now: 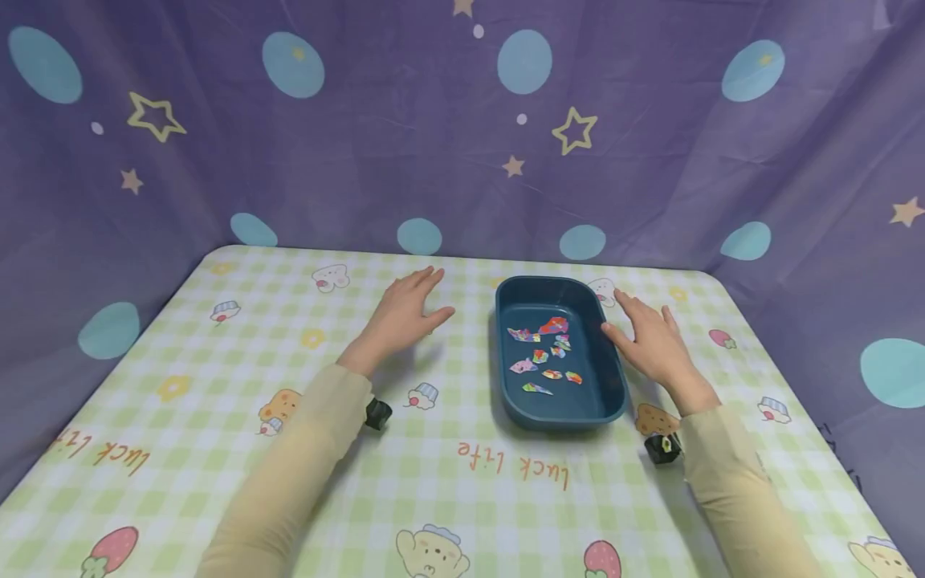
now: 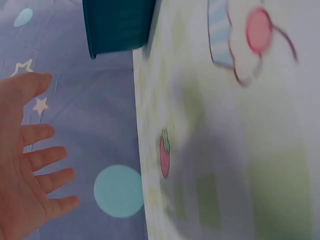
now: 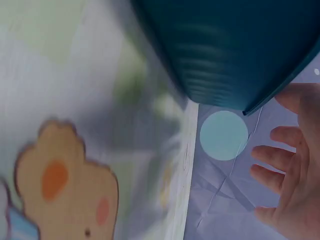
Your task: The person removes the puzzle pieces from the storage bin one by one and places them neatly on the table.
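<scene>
A dark blue rectangular bin with rounded corners stands on the table, right of its middle. On its floor lie several small colourful scraps, among them a red one and a pink one. My right hand is beside the bin's right wall, its thumb right at the rim and its fingers spread. To the left of the bin, over the tablecloth, my left hand extends with its fingers straight and nothing in it. In the left wrist view its palm shows bare.
A green-and-white checked tablecloth with printed cartoons covers the table. Behind it hangs a purple curtain with stars and blue dots. Small black wrist devices sit under the left sleeve and right sleeve.
</scene>
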`<state>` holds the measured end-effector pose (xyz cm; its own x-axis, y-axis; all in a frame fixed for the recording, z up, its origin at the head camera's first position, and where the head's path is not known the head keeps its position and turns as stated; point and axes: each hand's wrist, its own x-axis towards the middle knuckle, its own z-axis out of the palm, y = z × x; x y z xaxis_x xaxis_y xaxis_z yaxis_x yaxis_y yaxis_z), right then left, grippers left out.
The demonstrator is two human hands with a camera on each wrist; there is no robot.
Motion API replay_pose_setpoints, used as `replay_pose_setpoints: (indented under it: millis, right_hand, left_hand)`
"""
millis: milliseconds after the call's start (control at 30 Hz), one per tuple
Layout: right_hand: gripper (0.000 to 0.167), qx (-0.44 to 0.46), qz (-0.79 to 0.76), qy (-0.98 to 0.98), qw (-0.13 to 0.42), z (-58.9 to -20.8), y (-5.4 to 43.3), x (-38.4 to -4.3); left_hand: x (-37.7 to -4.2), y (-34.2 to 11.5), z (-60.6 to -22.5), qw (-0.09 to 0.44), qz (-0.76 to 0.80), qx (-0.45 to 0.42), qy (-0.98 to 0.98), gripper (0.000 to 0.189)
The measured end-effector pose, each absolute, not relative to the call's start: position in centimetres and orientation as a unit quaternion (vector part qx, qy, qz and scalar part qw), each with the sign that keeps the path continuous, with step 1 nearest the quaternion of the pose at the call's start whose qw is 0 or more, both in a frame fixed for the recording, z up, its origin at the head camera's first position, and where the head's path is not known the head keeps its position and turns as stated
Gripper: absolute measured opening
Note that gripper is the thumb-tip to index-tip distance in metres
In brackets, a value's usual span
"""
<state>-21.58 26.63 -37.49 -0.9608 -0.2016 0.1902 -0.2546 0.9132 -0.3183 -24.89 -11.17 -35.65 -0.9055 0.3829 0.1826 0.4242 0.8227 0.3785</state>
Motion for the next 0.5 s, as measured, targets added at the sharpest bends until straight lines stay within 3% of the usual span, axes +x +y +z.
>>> replay_pose_setpoints:
  millis: [500]
  right_hand:
    - [0.063,0.077,0.341,-0.937,-0.003,-37.5,25.7,-20.9]
  left_hand:
    - [-25.2,-5.7,-35.7,0.066,-0.266,-0.244,-0.930,0.042]
